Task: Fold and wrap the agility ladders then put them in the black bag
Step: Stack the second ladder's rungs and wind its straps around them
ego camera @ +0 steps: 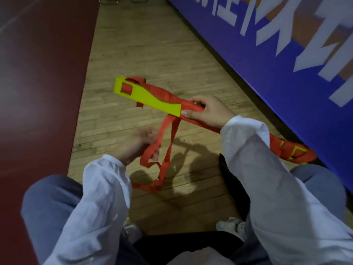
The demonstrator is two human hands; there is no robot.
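The agility ladder (152, 94) is gathered into a flat stack of yellow rungs with red webbing bunched along it, held above the wooden floor (133, 44) between the person's knees. The right hand (206, 111) is closed around the near end of that stack, thumb pressed on the yellow edge and fingers curled over the red webbing. From just below this grip a loose red strap (168, 150) hangs down in loops, its lowest bend apparently touching the floor. The left hand (137, 144), below and left of the bundle, pinches that strap; the hand is blurred, so how firm the pinch is stays uncertain. A second red and yellow bundle (292, 152) lies behind the right sleeve, against the blue banner (267, 54).

Folding looks finished and wrapping is under way. The next move likely calls for drawing the strap taut and winding it around the stack while the right hand keeps the rungs aligned.
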